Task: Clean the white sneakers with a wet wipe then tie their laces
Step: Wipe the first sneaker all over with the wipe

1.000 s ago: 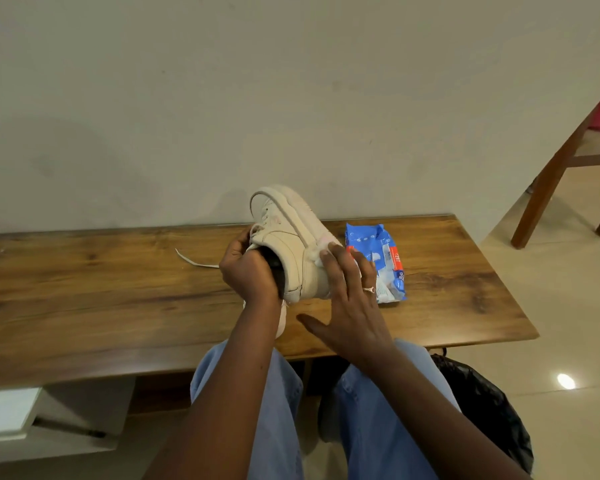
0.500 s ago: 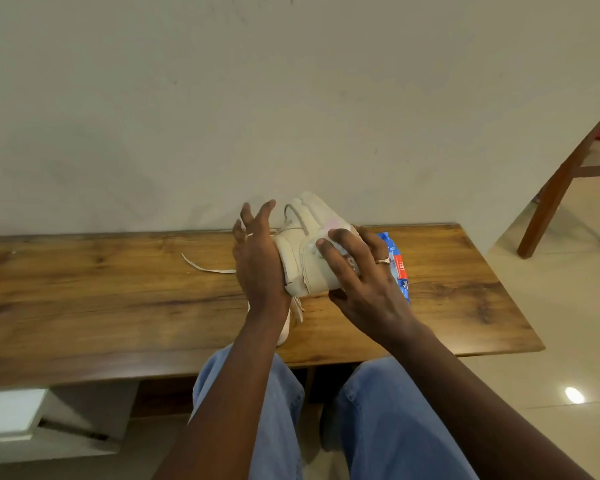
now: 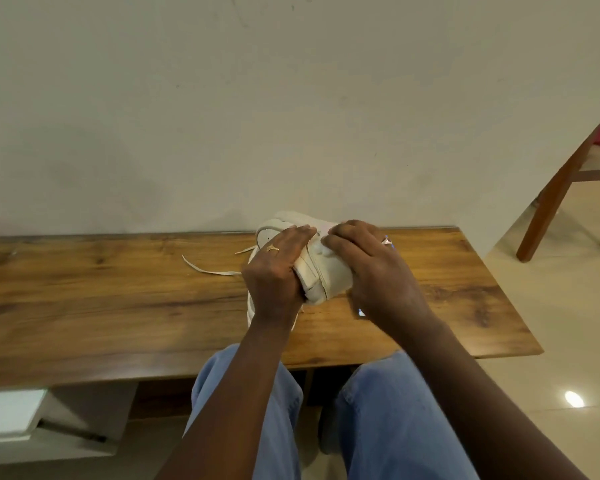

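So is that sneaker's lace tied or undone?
Undone. A loose lace trails flat across the table, left of the sneaker, which is gripped by the left hand and right hand.

- Bare forearms [image 3: 465,375].
- Left hand [image 3: 274,275]: gold ring [image 3: 272,248], V-shaped, on one finger.
- Right hand [image 3: 374,271]: glinting ring [image 3: 386,241].
- Light blue denim trousers [image 3: 395,417].

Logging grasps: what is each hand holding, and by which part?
Left hand grips the white sneaker along its side near the heel; right hand curls over the opposite side, fingers pinching a white wad, probably the wipe.
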